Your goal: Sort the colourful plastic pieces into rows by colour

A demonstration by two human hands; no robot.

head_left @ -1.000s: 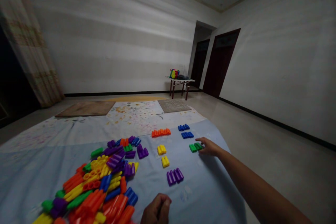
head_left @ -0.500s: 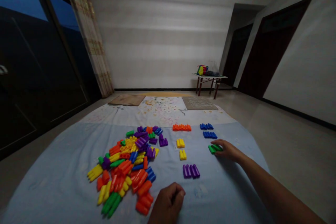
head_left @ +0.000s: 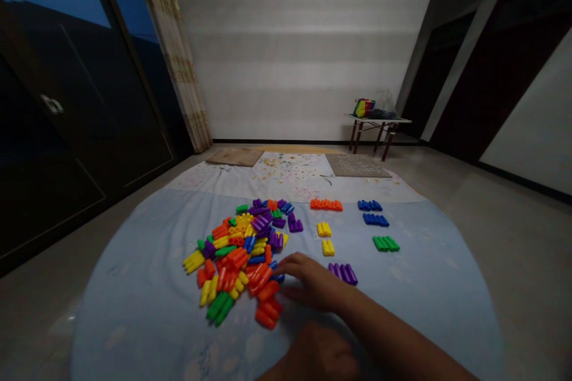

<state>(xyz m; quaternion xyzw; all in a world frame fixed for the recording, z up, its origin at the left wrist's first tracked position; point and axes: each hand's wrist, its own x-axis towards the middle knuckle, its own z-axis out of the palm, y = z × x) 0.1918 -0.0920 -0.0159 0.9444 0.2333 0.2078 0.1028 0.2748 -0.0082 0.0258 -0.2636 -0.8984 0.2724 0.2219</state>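
Note:
My right hand (head_left: 310, 281) reaches across to the right side of a mixed pile of plastic bullet-shaped building blocks (head_left: 241, 244). Its fingers are apart, with the tips at a blue block (head_left: 274, 265) and close to orange blocks (head_left: 269, 292); no firm grip shows. Partly under the right forearm, my left hand (head_left: 319, 354) rests low at the front, blurred, its fingers not readable. Right of the pile lie sorted blocks: an orange row (head_left: 326, 205), two yellow pieces (head_left: 324, 229), purple ones (head_left: 343, 274) partly behind my right arm, two blue rows (head_left: 376, 219) and a green row (head_left: 386, 243).
A pale blue and floral cloth (head_left: 147, 250) covers the round table. Two flat mats (head_left: 358, 165) lie at its far edge. A small folding table (head_left: 379, 119) with a colourful bag (head_left: 364, 108) stands by the far wall.
My right hand has let go of the green blocks, which now lie as a row, and has swung left to the pile. The view has shifted; my left hand now sits lower in it.

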